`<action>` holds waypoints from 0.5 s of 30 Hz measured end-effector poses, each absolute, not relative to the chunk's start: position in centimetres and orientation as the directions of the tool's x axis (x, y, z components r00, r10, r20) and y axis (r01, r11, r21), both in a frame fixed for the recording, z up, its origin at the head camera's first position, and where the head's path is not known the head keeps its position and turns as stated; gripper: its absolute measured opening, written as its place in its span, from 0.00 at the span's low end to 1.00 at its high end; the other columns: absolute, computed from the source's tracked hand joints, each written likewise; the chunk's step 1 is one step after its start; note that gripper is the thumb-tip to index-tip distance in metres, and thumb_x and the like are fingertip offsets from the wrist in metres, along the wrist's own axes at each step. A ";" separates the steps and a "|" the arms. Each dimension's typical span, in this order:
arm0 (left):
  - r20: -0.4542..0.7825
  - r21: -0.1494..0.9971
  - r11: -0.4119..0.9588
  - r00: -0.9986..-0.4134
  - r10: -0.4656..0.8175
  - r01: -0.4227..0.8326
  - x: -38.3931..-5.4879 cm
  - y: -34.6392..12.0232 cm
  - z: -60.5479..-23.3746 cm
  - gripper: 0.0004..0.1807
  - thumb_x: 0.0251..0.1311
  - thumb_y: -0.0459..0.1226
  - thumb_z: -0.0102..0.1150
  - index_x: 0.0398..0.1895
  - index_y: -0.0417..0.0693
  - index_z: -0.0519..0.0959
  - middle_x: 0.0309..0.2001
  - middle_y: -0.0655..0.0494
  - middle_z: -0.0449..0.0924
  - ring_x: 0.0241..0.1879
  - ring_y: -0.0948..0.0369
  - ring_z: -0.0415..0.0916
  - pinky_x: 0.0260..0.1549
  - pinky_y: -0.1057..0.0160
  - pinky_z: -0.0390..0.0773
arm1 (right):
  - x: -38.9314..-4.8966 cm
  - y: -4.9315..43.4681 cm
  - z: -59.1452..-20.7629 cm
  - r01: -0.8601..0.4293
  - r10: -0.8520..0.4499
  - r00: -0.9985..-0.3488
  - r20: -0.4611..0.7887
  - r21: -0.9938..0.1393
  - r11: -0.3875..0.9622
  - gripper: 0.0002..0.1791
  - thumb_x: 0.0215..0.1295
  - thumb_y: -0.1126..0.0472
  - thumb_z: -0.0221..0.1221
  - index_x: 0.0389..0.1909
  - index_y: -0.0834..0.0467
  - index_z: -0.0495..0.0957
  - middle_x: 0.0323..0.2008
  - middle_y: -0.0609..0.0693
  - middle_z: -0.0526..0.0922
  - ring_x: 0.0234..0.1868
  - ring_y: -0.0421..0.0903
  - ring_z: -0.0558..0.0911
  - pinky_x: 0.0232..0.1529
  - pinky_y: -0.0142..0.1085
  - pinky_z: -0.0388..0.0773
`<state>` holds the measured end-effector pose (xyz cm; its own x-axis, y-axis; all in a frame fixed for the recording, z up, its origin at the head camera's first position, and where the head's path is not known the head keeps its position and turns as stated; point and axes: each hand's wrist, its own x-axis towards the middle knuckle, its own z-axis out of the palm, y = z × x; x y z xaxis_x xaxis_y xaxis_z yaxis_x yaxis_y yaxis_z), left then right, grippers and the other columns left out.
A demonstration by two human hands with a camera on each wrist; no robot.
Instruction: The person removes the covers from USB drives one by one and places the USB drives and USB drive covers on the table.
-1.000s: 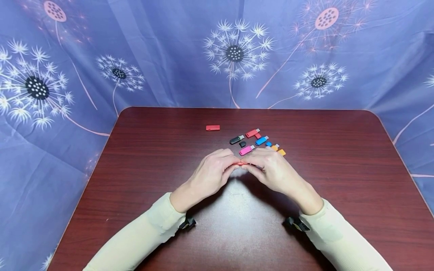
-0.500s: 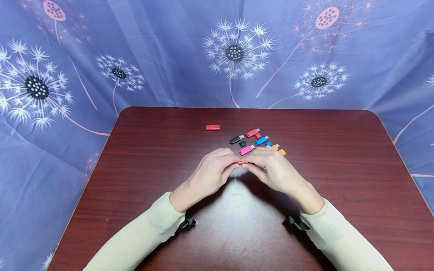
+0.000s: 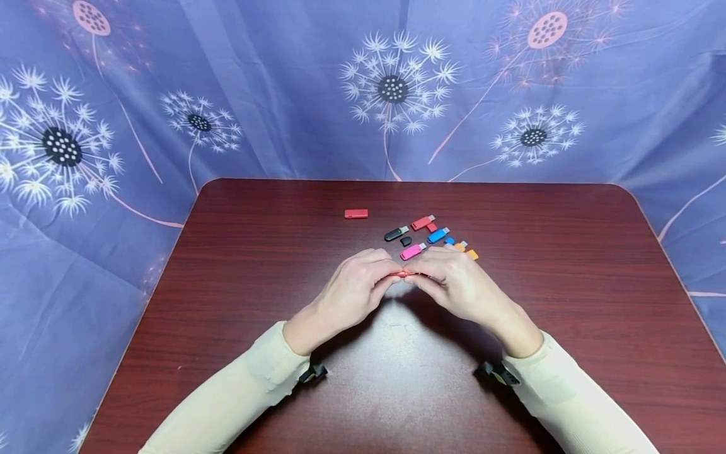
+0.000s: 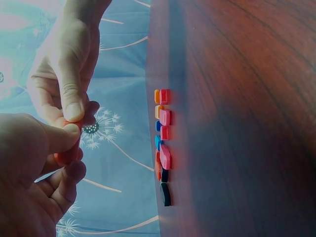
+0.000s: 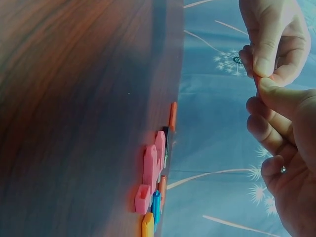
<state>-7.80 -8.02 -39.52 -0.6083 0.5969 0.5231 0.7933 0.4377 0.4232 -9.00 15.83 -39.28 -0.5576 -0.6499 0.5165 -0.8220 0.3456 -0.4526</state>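
Observation:
Both hands meet over the near side of the drives, above the table. My left hand (image 3: 354, 280) pinches one end of a red USB flash drive (image 4: 68, 154) between thumb and fingers. From the other side, my right hand (image 3: 459, 287) pinches the opposite end. Fingertips hide most of the drive, and I cannot tell whether its cap is fully seated. Just beyond the hands lie a pink USB drive (image 3: 412, 251), a black one (image 3: 396, 234), a blue one (image 3: 438, 236) and a red one (image 3: 422, 222), with metal plugs bare.
A red USB drive (image 3: 356, 214) without a visible plug lies apart at the back left. Loose caps lie among the others: black (image 3: 406, 241), red (image 3: 432, 227), blue (image 3: 449, 241), orange (image 3: 472, 255), pink (image 5: 142, 199). The wooden table (image 3: 227, 284) ends before a blue flowered cloth (image 3: 295, 94).
Hardly anything differs. Both hands keep their grip on the red USB drive in the same place, with only tiny finger shifts; the items on the table stay put.

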 end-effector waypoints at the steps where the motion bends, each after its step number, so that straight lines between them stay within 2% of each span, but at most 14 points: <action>1: 0.524 0.423 0.436 -0.607 0.597 0.794 -7.8 -8.0 -39.5 0.04 0.70 0.29 0.66 0.44 0.44 0.87 0.38 0.58 0.83 0.40 0.59 0.79 0.47 0.63 0.80 | -9.0 15.8 -39.3 -0.823 -0.650 -0.557 0.517 -0.451 0.346 0.12 0.61 0.68 0.75 0.44 0.56 0.90 0.42 0.45 0.90 0.46 0.44 0.88 0.52 0.39 0.82; 15: 0.526 0.417 0.435 -0.603 0.600 0.798 -7.8 -8.1 -39.5 0.05 0.70 0.29 0.66 0.44 0.44 0.87 0.39 0.59 0.84 0.40 0.60 0.79 0.46 0.63 0.80 | -9.0 15.9 -39.4 -0.818 -0.650 -0.563 0.511 -0.457 0.349 0.13 0.60 0.69 0.75 0.45 0.55 0.90 0.42 0.44 0.90 0.46 0.44 0.87 0.53 0.37 0.80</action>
<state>-7.83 -8.07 -39.54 -0.6027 0.6003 0.5258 0.7977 0.4352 0.4175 -8.98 15.89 -39.38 -0.5625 -0.6502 0.5107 -0.8182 0.3493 -0.4566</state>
